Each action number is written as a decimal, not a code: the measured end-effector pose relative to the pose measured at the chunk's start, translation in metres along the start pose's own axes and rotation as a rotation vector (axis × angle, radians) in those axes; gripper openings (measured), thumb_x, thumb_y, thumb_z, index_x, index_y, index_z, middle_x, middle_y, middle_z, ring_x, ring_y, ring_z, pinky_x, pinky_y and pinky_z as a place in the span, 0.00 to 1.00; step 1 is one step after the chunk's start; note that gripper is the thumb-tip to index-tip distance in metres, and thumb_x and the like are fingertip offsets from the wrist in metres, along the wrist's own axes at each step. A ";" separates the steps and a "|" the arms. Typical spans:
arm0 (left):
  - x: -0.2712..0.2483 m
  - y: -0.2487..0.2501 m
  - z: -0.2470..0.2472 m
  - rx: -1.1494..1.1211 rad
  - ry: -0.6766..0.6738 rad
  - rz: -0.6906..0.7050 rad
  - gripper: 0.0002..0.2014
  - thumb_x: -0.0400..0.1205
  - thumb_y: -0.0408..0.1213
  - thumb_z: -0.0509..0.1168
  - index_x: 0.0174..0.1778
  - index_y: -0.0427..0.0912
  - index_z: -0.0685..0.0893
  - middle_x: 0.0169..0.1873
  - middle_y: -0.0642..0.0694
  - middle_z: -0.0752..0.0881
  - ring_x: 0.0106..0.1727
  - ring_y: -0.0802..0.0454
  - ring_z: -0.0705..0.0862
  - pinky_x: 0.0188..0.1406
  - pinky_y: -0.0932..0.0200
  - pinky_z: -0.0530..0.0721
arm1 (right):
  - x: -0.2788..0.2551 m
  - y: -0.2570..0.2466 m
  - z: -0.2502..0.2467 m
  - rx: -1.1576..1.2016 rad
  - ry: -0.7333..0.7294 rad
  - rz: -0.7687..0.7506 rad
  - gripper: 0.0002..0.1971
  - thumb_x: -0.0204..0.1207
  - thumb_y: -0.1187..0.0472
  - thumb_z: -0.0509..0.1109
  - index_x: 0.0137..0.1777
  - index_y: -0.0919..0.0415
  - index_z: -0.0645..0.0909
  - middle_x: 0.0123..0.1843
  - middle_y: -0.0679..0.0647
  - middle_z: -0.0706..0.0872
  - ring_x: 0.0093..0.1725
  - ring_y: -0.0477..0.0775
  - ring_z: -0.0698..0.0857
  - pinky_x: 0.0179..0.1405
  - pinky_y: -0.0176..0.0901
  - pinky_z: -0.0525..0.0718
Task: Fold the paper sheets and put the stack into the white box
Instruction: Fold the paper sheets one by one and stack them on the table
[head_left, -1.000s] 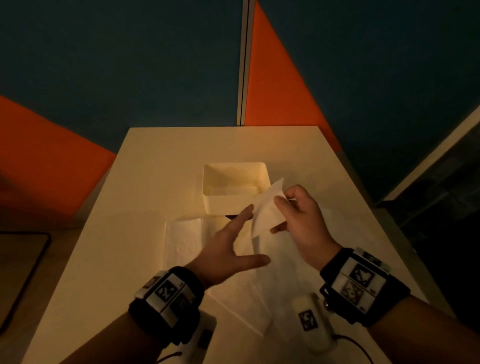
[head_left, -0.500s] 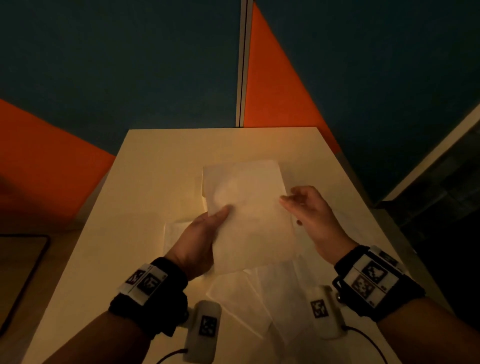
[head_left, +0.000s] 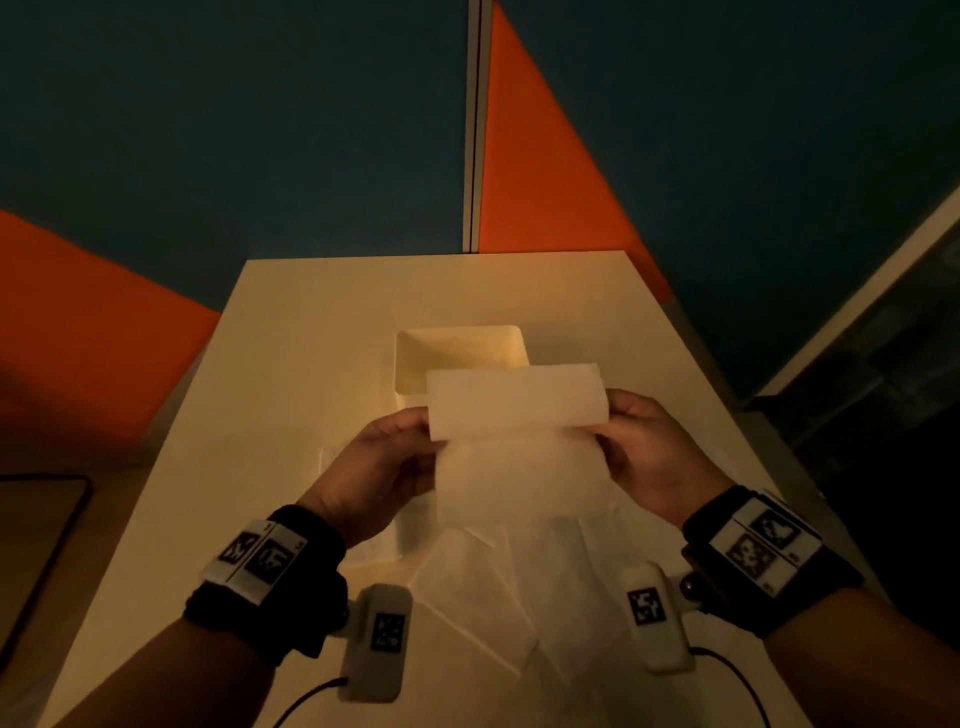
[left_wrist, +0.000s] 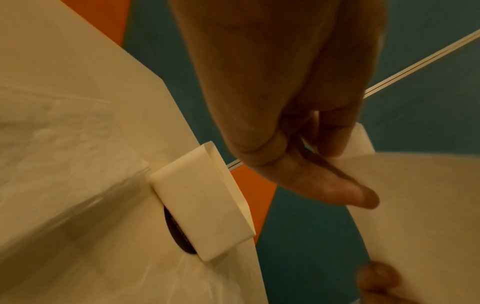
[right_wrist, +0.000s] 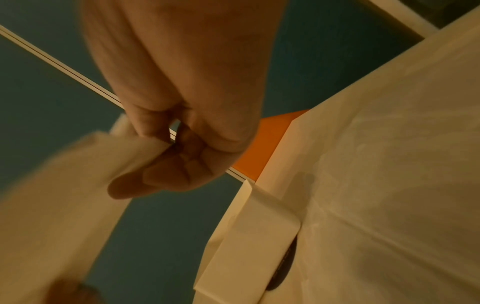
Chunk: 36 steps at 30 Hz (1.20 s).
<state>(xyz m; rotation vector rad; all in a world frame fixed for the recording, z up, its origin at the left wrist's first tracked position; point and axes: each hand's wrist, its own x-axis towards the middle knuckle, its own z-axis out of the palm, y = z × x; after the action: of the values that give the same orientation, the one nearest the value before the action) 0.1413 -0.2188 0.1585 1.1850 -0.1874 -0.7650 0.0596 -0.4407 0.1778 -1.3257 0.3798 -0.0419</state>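
Note:
I hold a thin white paper sheet (head_left: 519, 447) in the air above the table, its far half curled over toward me. My left hand (head_left: 415, 434) pinches the sheet's left edge between thumb and fingers; my right hand (head_left: 610, 423) pinches its right edge. The left wrist view has the thumb of the left hand (left_wrist: 335, 191) on the sheet (left_wrist: 420, 205). In the right wrist view the right hand (right_wrist: 166, 160) grips the sheet (right_wrist: 64, 185). The white box (head_left: 457, 358) stands open just beyond the sheet, partly hidden by it. More sheets (head_left: 478, 597) lie flat on the table below my hands.
The cream table (head_left: 311, 322) runs to blue and orange wall panels at the back. A dark round object (left_wrist: 179, 232) peeks from under the box's near side. A dark-edged board (head_left: 41, 530) lies off the table's left side.
My left hand came in and took the sheet's left edge, and both hands lifted it flat. Since then its far half has been curled over toward me, uncovering the box's far part.

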 end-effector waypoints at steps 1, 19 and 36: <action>-0.001 0.002 -0.003 0.026 -0.024 -0.007 0.20 0.68 0.28 0.65 0.56 0.27 0.83 0.51 0.32 0.86 0.48 0.40 0.85 0.46 0.54 0.87 | 0.000 -0.002 -0.002 -0.009 0.009 -0.008 0.10 0.74 0.71 0.65 0.48 0.60 0.86 0.44 0.55 0.90 0.44 0.53 0.88 0.48 0.53 0.86; -0.001 -0.001 0.010 0.362 -0.093 -0.021 0.11 0.75 0.24 0.69 0.44 0.43 0.92 0.49 0.51 0.91 0.51 0.57 0.87 0.45 0.65 0.85 | 0.014 -0.017 0.013 -0.394 -0.311 0.030 0.11 0.79 0.70 0.63 0.52 0.56 0.83 0.46 0.60 0.85 0.41 0.56 0.81 0.38 0.43 0.78; -0.015 -0.064 -0.102 0.837 0.698 -0.067 0.18 0.73 0.25 0.71 0.57 0.46 0.86 0.48 0.38 0.87 0.44 0.40 0.85 0.50 0.49 0.83 | 0.065 0.067 -0.043 -1.542 -0.137 0.157 0.42 0.63 0.53 0.80 0.77 0.49 0.64 0.76 0.48 0.67 0.73 0.56 0.69 0.72 0.53 0.70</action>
<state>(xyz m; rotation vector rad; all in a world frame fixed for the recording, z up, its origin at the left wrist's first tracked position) 0.1545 -0.1415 0.0658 2.1908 0.1377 -0.2711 0.0954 -0.4795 0.0896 -2.7820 0.3878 0.5802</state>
